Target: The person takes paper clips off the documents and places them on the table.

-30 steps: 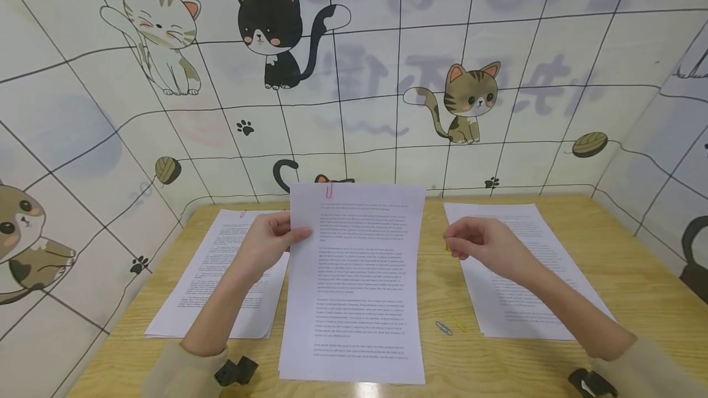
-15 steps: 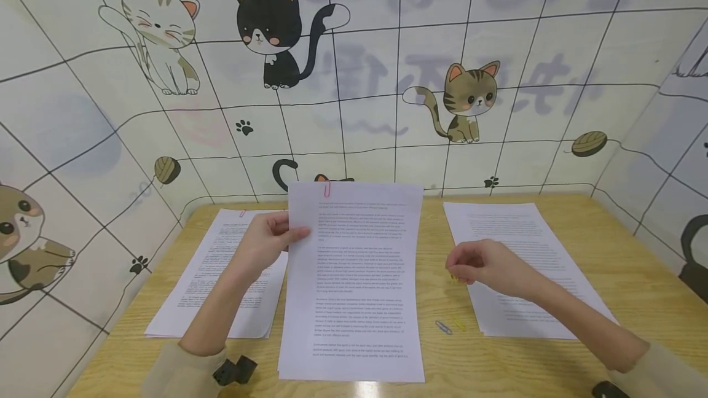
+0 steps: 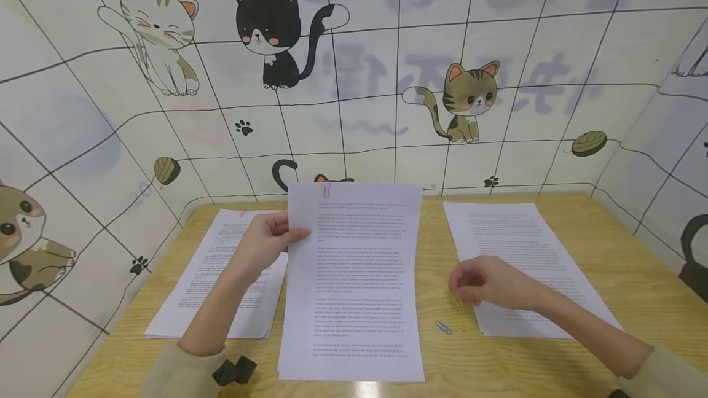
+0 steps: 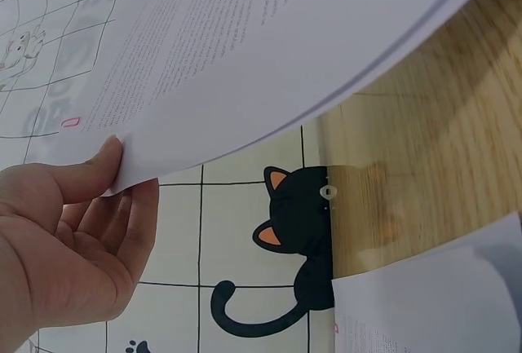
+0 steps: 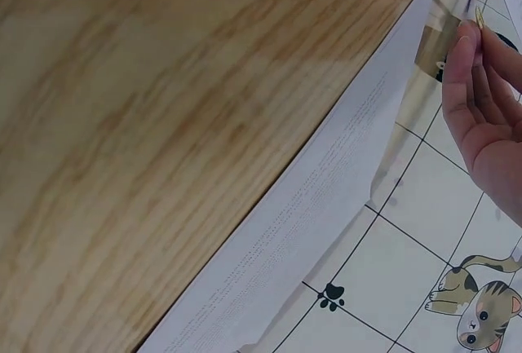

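My left hand [image 3: 264,243] pinches the upper left edge of a sheaf of printed paper [image 3: 354,281] held up at the middle, thumb in front and fingers behind. A pink paper clip [image 3: 327,190] sits on its top edge, left of centre; the clip shows in the left wrist view too. Between the thumb and fingertips of my right hand [image 3: 489,281] is a yellow paper clip [image 5: 479,17], mostly hidden in the head view. That hand is above the left edge of the right paper stack [image 3: 531,263]. Below it lie a blue paper clip [image 3: 443,327] and a yellow one [image 3: 460,323].
On the left of the wooden table [image 3: 442,367] lies another printed stack [image 3: 221,287] with pink clips at its top edge. A wall [image 3: 376,121] with cartoon cats stands right behind the table and along both sides.
My right hand has come down toward the loose clips on the table, with the yellow paper clip in its fingers. The left hand and the raised sheaf have hardly moved.
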Motion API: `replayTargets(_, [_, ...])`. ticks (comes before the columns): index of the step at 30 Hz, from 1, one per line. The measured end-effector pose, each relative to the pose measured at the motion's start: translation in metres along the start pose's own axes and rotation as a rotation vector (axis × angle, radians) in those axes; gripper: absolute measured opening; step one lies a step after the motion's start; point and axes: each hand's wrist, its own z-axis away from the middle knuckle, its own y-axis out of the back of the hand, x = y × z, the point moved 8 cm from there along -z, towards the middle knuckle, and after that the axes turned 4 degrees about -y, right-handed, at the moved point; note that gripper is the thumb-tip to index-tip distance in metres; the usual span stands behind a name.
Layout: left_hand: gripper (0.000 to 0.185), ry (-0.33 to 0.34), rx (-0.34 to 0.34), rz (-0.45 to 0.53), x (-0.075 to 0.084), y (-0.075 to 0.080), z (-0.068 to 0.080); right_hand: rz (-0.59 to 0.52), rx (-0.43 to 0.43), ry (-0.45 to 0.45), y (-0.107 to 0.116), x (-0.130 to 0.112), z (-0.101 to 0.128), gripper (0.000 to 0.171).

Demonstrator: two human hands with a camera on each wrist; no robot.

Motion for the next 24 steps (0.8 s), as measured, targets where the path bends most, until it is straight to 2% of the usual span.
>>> replayTargets(7, [0.03, 0.006, -0.006, 0.006, -0.0017, -0.0003, -0.0003, 0.022, -0.034, 0.021, -0.0046, 0.0024, 0.0, 0.003])
replayTargets(15, [0.03, 0.003, -0.006, 0.002, -0.0014, -0.0009, -0.0005, 0.045, -0.046, -0.005, -0.0086, 0.0062, -0.0028, 0.003])
replayTargets(20, [0.029, -0.001, -0.006, 0.0, -0.001, -0.0018, -0.0005, 0.061, -0.034, -0.001, -0.0098, 0.0061, -0.003, 0.004])
replayTargets(24, [0.029, -0.003, -0.004, 0.002, -0.0008, -0.0013, -0.0002, 0.097, -0.011, 0.039, -0.0082, 0.0018, -0.0024, 0.004])
